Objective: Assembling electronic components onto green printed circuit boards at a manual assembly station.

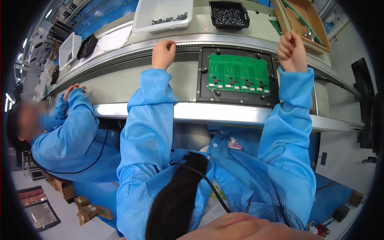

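My left hand [163, 55] is over the conveyor's far rail, its fingers curled in and thumb against them; anything inside them is hidden. To the right, my right hand [292, 52] is closed at the near edge of a cardboard box [320, 24]. A tan strip in that box ends right at my fingers, and I cannot tell if they grip it. Between my hands a green circuit board panel [239, 73] lies in a black carrier tray [205, 95]. White connectors and round black parts sit along the panel's near side.
Beyond the rail stand a white bin [162, 28] and a black bin [246, 20], both with small dark parts. A metal rail [224, 113] edges the line on my side. On the left a co-worker in a blue smock [76, 128] sits with hands together at the conveyor.
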### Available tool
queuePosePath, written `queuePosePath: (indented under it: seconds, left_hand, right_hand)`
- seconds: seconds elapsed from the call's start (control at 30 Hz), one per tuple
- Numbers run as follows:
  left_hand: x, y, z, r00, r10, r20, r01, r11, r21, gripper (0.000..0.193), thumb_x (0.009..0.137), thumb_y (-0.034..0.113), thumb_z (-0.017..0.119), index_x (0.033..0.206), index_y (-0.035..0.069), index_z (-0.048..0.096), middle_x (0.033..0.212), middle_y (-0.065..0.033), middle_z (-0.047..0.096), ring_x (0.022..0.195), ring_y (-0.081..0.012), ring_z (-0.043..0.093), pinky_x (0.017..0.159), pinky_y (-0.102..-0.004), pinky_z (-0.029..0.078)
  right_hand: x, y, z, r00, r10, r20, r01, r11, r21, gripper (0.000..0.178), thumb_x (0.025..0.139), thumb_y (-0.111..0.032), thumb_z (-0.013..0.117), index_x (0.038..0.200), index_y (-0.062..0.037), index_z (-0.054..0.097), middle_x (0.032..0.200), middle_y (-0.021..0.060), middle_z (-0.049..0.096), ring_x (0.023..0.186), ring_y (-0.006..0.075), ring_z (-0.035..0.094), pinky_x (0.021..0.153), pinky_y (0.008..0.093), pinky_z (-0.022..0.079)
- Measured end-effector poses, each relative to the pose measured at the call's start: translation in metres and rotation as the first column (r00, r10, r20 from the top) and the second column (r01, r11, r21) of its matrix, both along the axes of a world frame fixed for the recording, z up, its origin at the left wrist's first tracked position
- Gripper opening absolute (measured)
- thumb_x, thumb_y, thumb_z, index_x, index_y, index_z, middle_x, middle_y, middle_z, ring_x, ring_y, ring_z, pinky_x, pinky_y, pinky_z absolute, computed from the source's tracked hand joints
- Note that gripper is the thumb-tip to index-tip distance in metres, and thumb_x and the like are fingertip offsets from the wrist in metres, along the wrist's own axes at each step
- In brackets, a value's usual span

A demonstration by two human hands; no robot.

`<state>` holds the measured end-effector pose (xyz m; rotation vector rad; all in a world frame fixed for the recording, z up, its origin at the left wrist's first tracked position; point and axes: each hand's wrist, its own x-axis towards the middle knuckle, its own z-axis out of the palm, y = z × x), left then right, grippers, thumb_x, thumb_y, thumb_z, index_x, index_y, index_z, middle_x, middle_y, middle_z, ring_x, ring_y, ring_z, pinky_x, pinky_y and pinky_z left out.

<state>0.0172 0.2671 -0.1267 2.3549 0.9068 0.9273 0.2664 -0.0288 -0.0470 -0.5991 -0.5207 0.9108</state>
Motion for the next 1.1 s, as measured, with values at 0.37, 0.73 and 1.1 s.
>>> queuePosePath:
  seconds: [0.37, 0.73, 1.1]
  left_hand:
    - [0.014, -0.009, 0.013, 0.987, -0.143, 0.072, 0.144, 0.990, -0.012, 0.015, 0.079, 0.010, 0.056, 0.086, 0.001, 0.067, 0.084, -0.0101, 0.065, 0.071, -0.0234, 0.059, 0.065, -0.0317, 0.048]
    - [0.005, -0.011, 0.006, 0.985, -0.170, 0.022, 0.170, 0.985, 0.005, 0.014, 0.079, 0.009, 0.057, 0.085, 0.001, 0.067, 0.081, -0.0097, 0.064, 0.067, -0.0227, 0.057, 0.064, -0.0313, 0.047]
    - [-0.020, 0.002, 0.007, 0.983, -0.182, 0.010, 0.182, 0.983, 0.007, 0.016, 0.080, 0.011, 0.058, 0.089, 0.000, 0.067, 0.079, -0.0094, 0.064, 0.065, -0.0206, 0.057, 0.062, -0.0295, 0.047]
  right_hand:
    - [-0.180, 0.041, -0.019, -0.422, 0.283, 0.861, 0.402, 0.910, -0.102, 0.016, 0.082, -0.018, 0.058, 0.083, -0.0080, 0.070, 0.075, 0.0096, 0.068, 0.064, 0.0263, 0.063, 0.055, 0.0346, 0.049]
    - [-0.206, 0.065, -0.040, -0.460, 0.565, 0.686, 0.526, 0.795, -0.302, 0.018, 0.083, -0.022, 0.055, 0.081, -0.0097, 0.067, 0.079, 0.0077, 0.068, 0.068, 0.0274, 0.064, 0.060, 0.0347, 0.051]
    - [-0.196, 0.031, -0.038, -0.370, 0.644, 0.670, 0.648, 0.696, -0.310, 0.018, 0.082, -0.021, 0.054, 0.083, -0.0093, 0.068, 0.080, 0.0084, 0.069, 0.070, 0.0294, 0.064, 0.063, 0.0356, 0.051]
